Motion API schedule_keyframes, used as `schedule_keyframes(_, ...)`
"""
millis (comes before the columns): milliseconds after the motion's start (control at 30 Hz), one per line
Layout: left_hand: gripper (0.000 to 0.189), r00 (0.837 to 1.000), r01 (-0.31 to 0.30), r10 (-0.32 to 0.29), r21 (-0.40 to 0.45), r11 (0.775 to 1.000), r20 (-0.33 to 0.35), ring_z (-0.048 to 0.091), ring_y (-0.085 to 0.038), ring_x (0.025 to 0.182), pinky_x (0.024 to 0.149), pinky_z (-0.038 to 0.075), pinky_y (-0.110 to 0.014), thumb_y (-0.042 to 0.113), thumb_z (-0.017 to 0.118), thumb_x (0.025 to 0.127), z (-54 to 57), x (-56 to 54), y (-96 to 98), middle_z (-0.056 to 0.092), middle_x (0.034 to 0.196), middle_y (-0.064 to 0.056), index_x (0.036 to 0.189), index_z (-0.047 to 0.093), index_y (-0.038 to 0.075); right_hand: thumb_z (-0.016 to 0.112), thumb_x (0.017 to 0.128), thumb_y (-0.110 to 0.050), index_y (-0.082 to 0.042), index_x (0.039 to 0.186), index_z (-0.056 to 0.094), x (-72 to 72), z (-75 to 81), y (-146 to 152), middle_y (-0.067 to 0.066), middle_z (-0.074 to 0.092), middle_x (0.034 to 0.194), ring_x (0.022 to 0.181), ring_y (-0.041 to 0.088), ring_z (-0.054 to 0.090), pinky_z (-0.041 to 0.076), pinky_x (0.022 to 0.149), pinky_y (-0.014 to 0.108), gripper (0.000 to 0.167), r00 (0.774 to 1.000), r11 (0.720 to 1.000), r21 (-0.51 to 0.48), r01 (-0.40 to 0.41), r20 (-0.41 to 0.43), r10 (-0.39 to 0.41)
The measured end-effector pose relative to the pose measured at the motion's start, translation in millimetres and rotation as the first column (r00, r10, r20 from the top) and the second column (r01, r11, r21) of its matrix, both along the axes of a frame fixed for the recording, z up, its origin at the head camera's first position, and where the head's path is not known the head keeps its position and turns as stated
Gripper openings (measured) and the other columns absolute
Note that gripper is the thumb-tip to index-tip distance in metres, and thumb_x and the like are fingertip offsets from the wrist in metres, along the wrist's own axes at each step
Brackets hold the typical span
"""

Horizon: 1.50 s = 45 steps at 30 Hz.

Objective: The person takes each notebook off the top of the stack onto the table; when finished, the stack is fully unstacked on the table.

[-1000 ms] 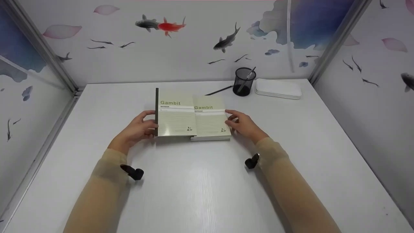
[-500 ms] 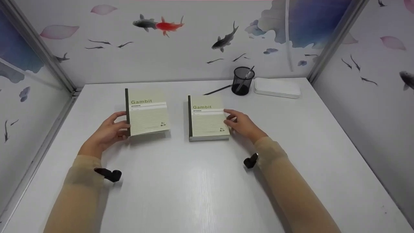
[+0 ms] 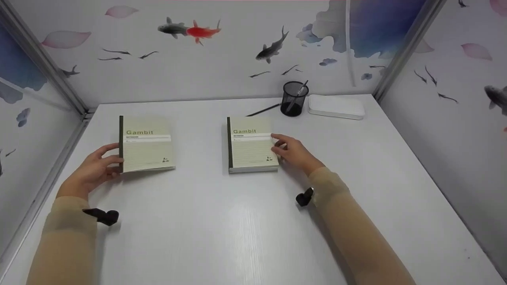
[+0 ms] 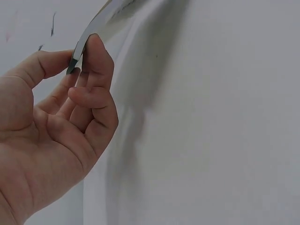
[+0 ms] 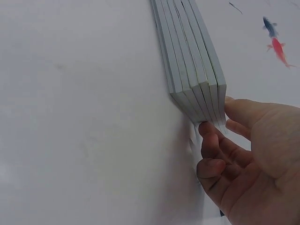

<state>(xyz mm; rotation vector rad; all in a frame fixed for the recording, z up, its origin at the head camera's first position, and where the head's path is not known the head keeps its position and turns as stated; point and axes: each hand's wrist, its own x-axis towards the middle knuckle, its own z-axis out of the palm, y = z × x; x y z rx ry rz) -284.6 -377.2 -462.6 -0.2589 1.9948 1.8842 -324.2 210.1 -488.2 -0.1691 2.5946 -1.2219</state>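
In the head view my left hand [image 3: 93,169] pinches a thin pale-green notebook [image 3: 147,152] by its dark spine, at the left of the table. Thumb and fingers clasp that spine edge in the left wrist view, and the notebook [image 4: 84,40] bends slightly away from them. A stack of similar notebooks [image 3: 253,148] lies near the table's middle, its top cover reading "Gambit". My right hand [image 3: 295,154] holds the stack's right edge. Close up in the right wrist view, the thumb and curled fingers touch the edge of the stack [image 5: 190,61], which has several layers.
Behind the stack stand a black mesh pen holder [image 3: 294,99] with a pen inside and a white flat case [image 3: 336,107]. A dark pencil-like stick [image 3: 263,110] lies left of the holder. Printed walls enclose the white table [image 3: 222,229] at the back and sides.
My left hand has carried its notebook leftward, off the stack, and lowered it toward the table's left side. The right hand has stayed at the stack's edge.
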Motion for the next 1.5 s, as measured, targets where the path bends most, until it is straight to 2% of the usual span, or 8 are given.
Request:
schedule_keyframes(167,0.08,0.998,-0.024,0.025,-0.022,0.999,0.056,0.062,-0.009,0.077,0.067,0.051,-0.023,0.018,0.07,0.1,-2.3,4.9,-25.4,0.067,0.099,0.012,0.164,0.022,0.027,0.061,0.105,-0.028,-0.024,0.16,0.04,0.0,1.0,-3.6,0.009,0.06,0.136,0.106,0.02,0.059,0.055,0.083,0.03,0.058,1.0,1.0,0.015,-0.014,-0.01,0.014)
schedule_keyframes(367,0.087,0.996,-0.01,0.031,-0.237,0.972,0.084,0.06,-0.006,0.078,0.069,0.052,-0.024,0.03,0.067,0.101,-3.0,5.7,-46.1,0.061,0.094,0.022,0.167,0.012,0.016,0.06,0.106,-0.028,-0.024,0.16,0.039,0.9,1.8,-2.8,0.01,0.059,0.138,0.109,0.021,0.058,0.054,0.086,0.031,0.059,1.0,1.0,0.013,-0.016,0.001,0.016)
schedule_keyframes(667,0.073,0.991,-0.087,0.127,-0.542,0.836,0.036,0.059,-0.004,0.084,0.073,0.056,-0.026,0.04,0.061,0.102,-7.3,1.2,-54.5,0.059,0.09,0.02,0.162,0.032,0.011,0.061,0.106,-0.028,-0.024,0.16,0.039,0.7,2.5,1.0,0.01,0.059,0.138,0.109,0.022,0.058,0.054,0.086,0.032,0.059,1.0,1.0,0.012,-0.008,-0.003,0.008)
schedule_keyframes(800,0.065,0.993,-0.102,0.119,-0.609,0.787,-0.012,0.059,-0.006,0.087,0.071,0.054,-0.023,0.034,0.06,0.102,-9.3,0.5,-53.6,0.067,0.11,0.001,0.157,0.041,0.005,0.061,0.105,-0.029,-0.024,0.16,0.039,0.9,1.1,1.0,0.01,0.059,0.137,0.11,0.022,0.058,0.054,0.086,0.032,0.059,1.0,1.0,0.01,-0.009,-0.004,0.009)
schedule_keyframes(967,0.061,0.995,-0.104,0.071,-0.691,0.716,-0.075,0.058,-0.028,0.117,0.077,0.05,-0.022,0.028,0.06,0.1,-5.5,4.8,-44.8,0.049,0.149,-0.032,0.15,0.047,-0.005,0.062,0.105,-0.029,-0.025,0.16,0.039,1.5,-0.2,1.4,0.01,0.059,0.137,0.11,0.022,0.059,0.054,0.085,0.032,0.059,1.0,1.0,0.007,-0.012,-0.001,0.012)
schedule_keyframes(1167,0.058,0.987,-0.147,0.041,-0.759,0.635,-0.156,0.055,-0.045,0.124,0.083,0.05,-0.038,0.024,0.066,0.095,1.3,12.0,-29.7,0.054,0.142,-0.035,0.142,0.053,-0.009,0.061,0.105,-0.028,-0.024,0.16,0.04,1.8,0.0,0.7,0.01,0.059,0.137,0.108,0.021,0.059,0.054,0.083,0.03,0.059,1.0,1.0,-0.007,-0.009,-0.005,0.009)
schedule_keyframes(1400,0.057,0.989,-0.143,0.061,-0.788,0.598,-0.133,0.057,-0.043,0.12,0.082,0.048,-0.046,0.025,0.067,0.095,0.8,12.8,-21.3,0.055,0.142,-0.031,0.142,0.055,-0.005,0.061,0.105,-0.029,-0.024,0.159,0.04,1.5,-0.9,0.4,0.011,0.06,0.136,0.11,0.023,0.059,0.055,0.085,0.032,0.059,1.0,1.0,-0.004,-0.01,-0.011,0.01)
schedule_keyframes(1500,0.059,0.983,-0.178,0.09,-0.753,0.634,-0.157,0.052,-0.044,0.13,0.096,0.049,-0.053,0.027,0.066,0.097,0.9,8.3,-12.7,0.052,0.147,-0.03,0.146,0.052,-0.003,0.062,0.105,-0.029,-0.025,0.16,0.04,2.6,-1.1,0.1,0.01,0.059,0.136,0.109,0.022,0.059,0.055,0.084,0.031,0.059,1.0,1.0,-0.014,-0.006,-0.001,0.006)
